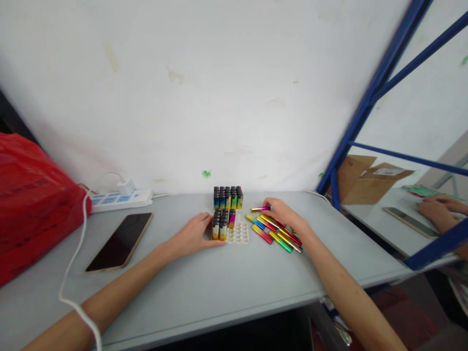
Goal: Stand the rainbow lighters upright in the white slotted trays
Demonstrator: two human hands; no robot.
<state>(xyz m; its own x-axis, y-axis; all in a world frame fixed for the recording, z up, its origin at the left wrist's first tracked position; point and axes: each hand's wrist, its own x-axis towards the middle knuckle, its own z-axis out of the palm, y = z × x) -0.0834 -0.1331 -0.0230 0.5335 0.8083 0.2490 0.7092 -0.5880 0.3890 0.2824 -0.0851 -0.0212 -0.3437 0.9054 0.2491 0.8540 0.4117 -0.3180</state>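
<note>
At the left side of a white tray (238,235) rests my left hand (193,234), its thumb along the front edge and its fingers behind, gripping it. Upright lighters (220,226) with black tops fill the tray's left part; one purple-and-yellow lighter (232,220) stands beside them. Round holes show in the rest of the tray. My right hand (283,213) has its fingertips closed at the end of a purple lighter (260,208), partly hidden. Just below this hand lies a loose pile of shiny coloured lighters (272,229).
Behind the tray stands a block of several lighters (228,197). To the left are a phone (120,242), a power strip (122,200), a white cable (75,243) and a red bag (32,209). A blue frame (360,122) rises at right; beyond it are another person's hands (438,209) and a cardboard box (361,180).
</note>
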